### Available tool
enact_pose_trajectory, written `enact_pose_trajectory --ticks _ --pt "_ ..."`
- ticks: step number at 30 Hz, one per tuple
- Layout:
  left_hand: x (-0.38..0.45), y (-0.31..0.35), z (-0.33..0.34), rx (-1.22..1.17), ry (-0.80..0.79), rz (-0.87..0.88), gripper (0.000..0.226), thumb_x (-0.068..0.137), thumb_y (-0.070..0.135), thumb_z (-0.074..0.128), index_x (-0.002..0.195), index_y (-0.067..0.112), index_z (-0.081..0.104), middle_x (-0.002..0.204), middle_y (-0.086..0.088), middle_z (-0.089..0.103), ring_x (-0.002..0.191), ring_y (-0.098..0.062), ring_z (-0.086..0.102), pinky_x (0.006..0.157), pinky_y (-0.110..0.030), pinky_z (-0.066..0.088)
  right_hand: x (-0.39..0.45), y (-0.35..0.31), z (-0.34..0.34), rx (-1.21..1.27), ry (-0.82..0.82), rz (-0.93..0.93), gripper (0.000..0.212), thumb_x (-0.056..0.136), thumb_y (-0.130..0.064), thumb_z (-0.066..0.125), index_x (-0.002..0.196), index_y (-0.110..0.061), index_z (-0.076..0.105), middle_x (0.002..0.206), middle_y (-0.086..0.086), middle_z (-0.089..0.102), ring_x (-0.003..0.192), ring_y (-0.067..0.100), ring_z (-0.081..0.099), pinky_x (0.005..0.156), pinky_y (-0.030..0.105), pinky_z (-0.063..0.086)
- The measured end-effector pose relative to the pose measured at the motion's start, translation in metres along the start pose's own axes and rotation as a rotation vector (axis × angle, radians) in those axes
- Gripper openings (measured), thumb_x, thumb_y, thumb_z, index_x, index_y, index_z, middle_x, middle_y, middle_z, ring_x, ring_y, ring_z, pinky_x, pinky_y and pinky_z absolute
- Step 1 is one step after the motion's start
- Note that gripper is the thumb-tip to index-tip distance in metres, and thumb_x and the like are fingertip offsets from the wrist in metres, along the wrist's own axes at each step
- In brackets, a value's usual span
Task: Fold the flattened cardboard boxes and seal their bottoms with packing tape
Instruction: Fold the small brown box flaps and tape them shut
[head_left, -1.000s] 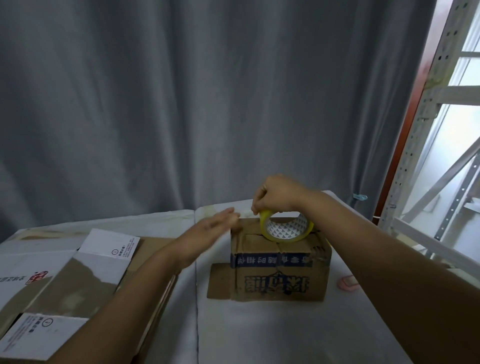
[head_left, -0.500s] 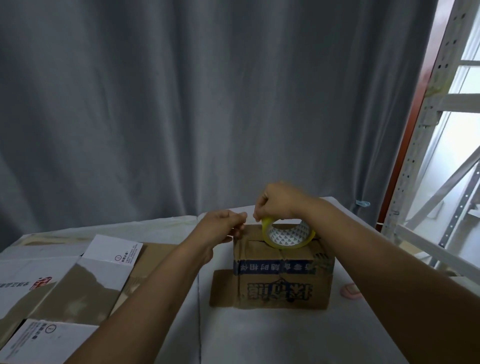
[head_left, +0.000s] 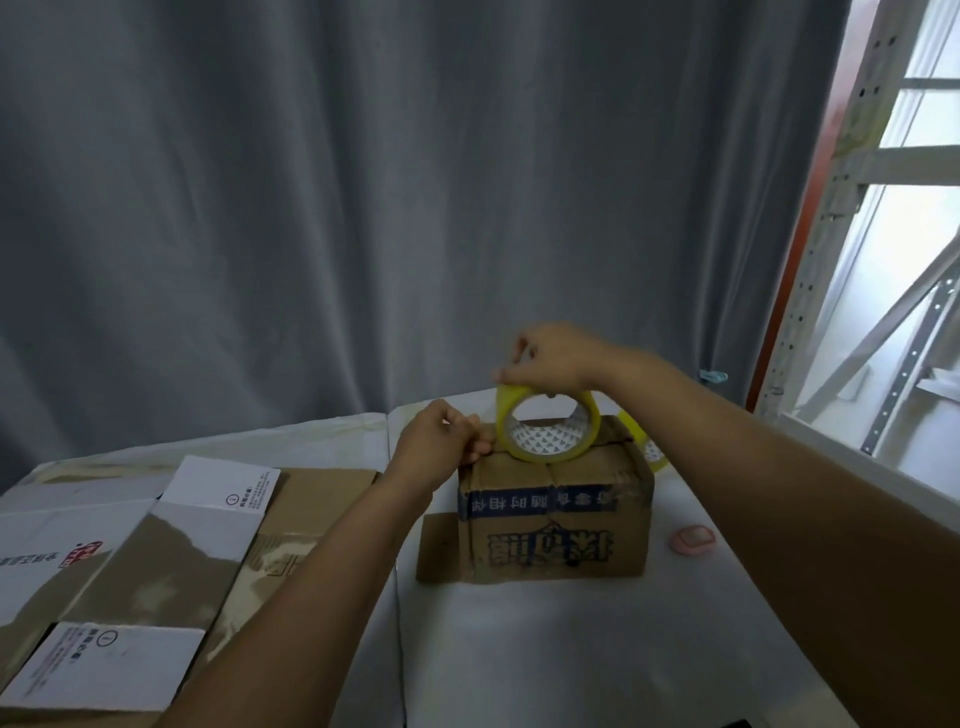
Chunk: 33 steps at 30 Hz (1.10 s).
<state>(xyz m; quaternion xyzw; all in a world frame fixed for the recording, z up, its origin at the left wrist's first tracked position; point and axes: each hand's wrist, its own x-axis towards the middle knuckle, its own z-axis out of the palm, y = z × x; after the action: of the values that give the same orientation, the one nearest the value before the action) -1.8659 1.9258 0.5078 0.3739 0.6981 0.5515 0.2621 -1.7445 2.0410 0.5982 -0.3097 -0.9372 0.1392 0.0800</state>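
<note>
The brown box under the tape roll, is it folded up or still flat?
Folded up: the brown box stands as a block on the table, its flaps closed on top.

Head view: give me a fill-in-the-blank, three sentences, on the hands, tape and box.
1. The right hand holds the yellow ____ upright on the cardboard box.
2. The left hand pinches at the box's top ____ edge.
3. The flattened boxes lie to the ____ of the folded box.

Missing words: tape roll; left; left
</note>
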Motion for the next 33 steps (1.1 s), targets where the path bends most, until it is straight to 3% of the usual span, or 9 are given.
enact_pose_trajectory --ticks 2,5,8,11,20,23,26,30,33 --pt "0.002 -0.001 -0.002 -0.067 -0.012 -0.015 0.016 0.101 0.020 0.051 0.090 0.008 0.047 0.076 -0.009 0.073 0.075 -0.018 0.068 0.083 -0.033 0.057 -0.009 0.010 -0.002 0.165 -0.037 0.037 0.055 0.092 -0.058 0.050 0.086 -0.004 0.060 0.078 0.008 0.063 0.073 0.018 0.062 0.067 0.029 0.044" --pt "0.002 -0.001 -0.004 -0.145 -0.030 -0.048 0.012 0.102 0.016 0.048 0.093 0.008 0.045 0.068 -0.008 0.070 0.065 -0.012 0.069 0.069 -0.021 0.058 -0.019 0.029 0.009 0.504 0.006 0.080 0.055 0.093 -0.057 0.048 0.110 -0.008 0.065 0.103 0.009 0.067 0.088 0.023 0.067 0.089 0.037 0.050" --pt "0.003 -0.002 -0.003 -0.160 -0.038 -0.046 0.009 0.103 0.014 0.045 0.097 0.008 0.044 0.079 -0.015 0.071 0.065 -0.012 0.070 0.066 -0.020 0.058 -0.020 0.039 0.020 0.645 0.086 0.069 0.046 0.093 -0.053 0.052 0.109 -0.012 0.065 0.098 0.001 0.064 0.087 0.018 0.062 0.082 0.031 0.051" --pt "0.001 -0.003 -0.003 -0.146 -0.035 -0.026 0.010 0.104 0.012 0.041 0.094 0.009 0.042 0.079 -0.016 0.070 0.063 -0.011 0.070 0.063 -0.018 0.056 -0.016 0.028 0.023 0.521 0.159 0.009 0.037 0.094 -0.046 0.055 0.080 -0.012 0.058 0.072 -0.001 0.051 0.068 0.012 0.050 0.064 0.026 0.039" --pt "0.005 -0.008 -0.007 -0.128 -0.038 -0.031 0.010 0.104 0.013 0.040 0.096 0.008 0.043 0.080 -0.014 0.072 0.067 -0.015 0.070 0.075 -0.025 0.059 -0.028 0.028 -0.007 0.033 0.085 0.009 0.050 0.090 -0.042 0.062 0.057 -0.014 0.037 0.056 0.000 0.032 0.052 0.015 0.031 0.051 0.029 0.021" --pt "0.005 -0.009 -0.009 -0.274 -0.027 -0.076 0.014 0.105 0.008 0.036 0.091 0.010 0.040 0.078 -0.016 0.069 0.066 -0.016 0.070 0.068 -0.021 0.059 -0.028 0.020 -0.011 0.156 0.094 0.040 0.039 0.097 -0.024 0.048 0.063 -0.010 0.037 0.060 0.005 0.030 0.054 0.019 0.027 0.052 0.031 0.021" --pt "0.005 -0.011 -0.009 -0.355 -0.009 -0.098 0.015 0.105 0.007 0.036 0.090 0.009 0.040 0.081 -0.019 0.066 0.064 -0.017 0.070 0.065 -0.021 0.059 -0.026 0.027 -0.013 0.350 0.113 0.043 0.032 0.091 -0.018 0.055 0.070 0.006 0.054 0.073 0.027 0.048 0.064 0.042 0.043 0.061 0.048 0.042" --pt "0.006 -0.012 -0.008 -0.452 -0.009 -0.131 0.014 0.104 0.010 0.039 0.094 0.004 0.046 0.078 -0.018 0.064 0.062 -0.018 0.067 0.062 -0.022 0.058 -0.021 0.028 0.008 0.453 0.134 0.021 0.045 0.090 -0.039 0.064 0.057 -0.015 0.045 0.052 0.000 0.033 0.050 0.018 0.036 0.060 0.030 0.031" --pt "0.005 -0.016 -0.021 -0.357 0.079 -0.049 0.015 0.103 0.019 0.044 0.097 0.006 0.049 0.070 -0.009 0.061 0.056 -0.015 0.059 0.059 -0.027 0.051 -0.013 0.029 0.017 0.438 0.166 0.033 0.036 0.088 -0.044 0.064 0.068 -0.015 0.058 0.061 0.005 0.044 0.060 0.020 0.046 0.062 0.030 0.035"
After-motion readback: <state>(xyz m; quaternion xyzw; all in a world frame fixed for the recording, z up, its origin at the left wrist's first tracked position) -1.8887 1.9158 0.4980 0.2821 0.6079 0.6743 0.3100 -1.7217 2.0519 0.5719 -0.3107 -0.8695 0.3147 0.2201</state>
